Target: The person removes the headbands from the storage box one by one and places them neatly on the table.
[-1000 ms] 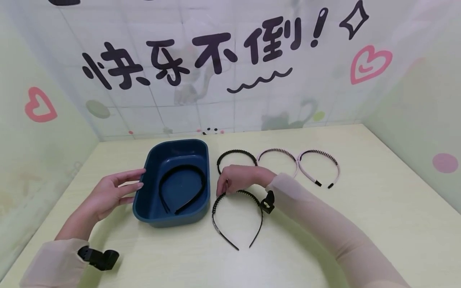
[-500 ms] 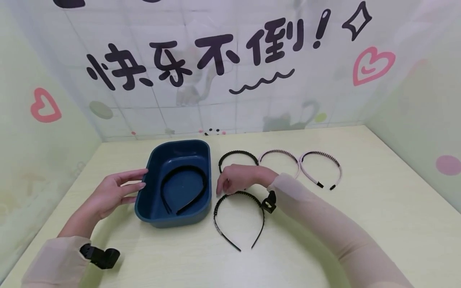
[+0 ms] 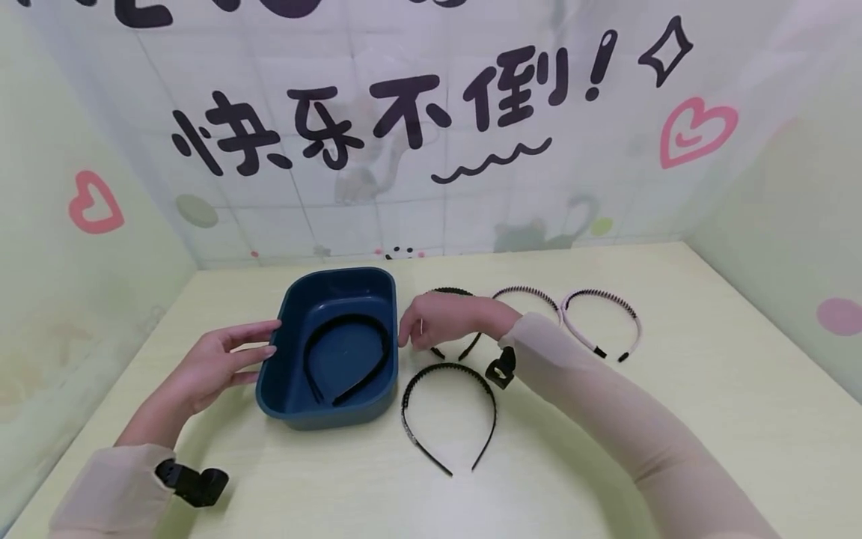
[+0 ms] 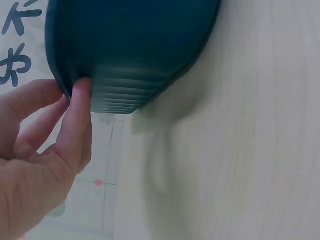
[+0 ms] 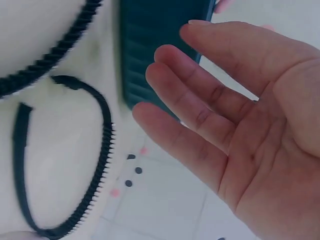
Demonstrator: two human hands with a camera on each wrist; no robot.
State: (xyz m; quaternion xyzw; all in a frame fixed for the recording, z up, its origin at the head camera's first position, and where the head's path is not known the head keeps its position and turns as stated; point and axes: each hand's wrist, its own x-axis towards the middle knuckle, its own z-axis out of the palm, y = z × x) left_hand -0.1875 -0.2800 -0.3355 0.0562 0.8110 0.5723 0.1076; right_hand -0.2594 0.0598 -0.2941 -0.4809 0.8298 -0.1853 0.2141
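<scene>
My left hand (image 3: 202, 370) is at the left side of a dark blue plastic basin (image 3: 330, 415), its fingertips pinching the rim; the left wrist view shows these fingers (image 4: 82, 100) against the basin wall (image 4: 125, 85). A black headband (image 3: 346, 320) lies inside the basin. Just right of the basin, my right hand (image 3: 441, 320) hovers with relaxed, slightly bent fingers and holds nothing, as the right wrist view confirms. Beneath it is a partly hidden black toothed headband (image 5: 106, 135). Nearer me lies another thin black headband (image 3: 450, 367), apart from the hand.
Two pink headbands with dark teeth, a middle one (image 3: 525, 290) partly behind my right arm and a right one (image 3: 602, 294), lie toward the back of the pale table (image 3: 707, 389). A printed backdrop (image 3: 471, 217) and side panels enclose the table.
My right hand has let go of the near black headband and moved up and away from it, toward the back. My left hand stays at the basin. The view has tilted slightly upward.
</scene>
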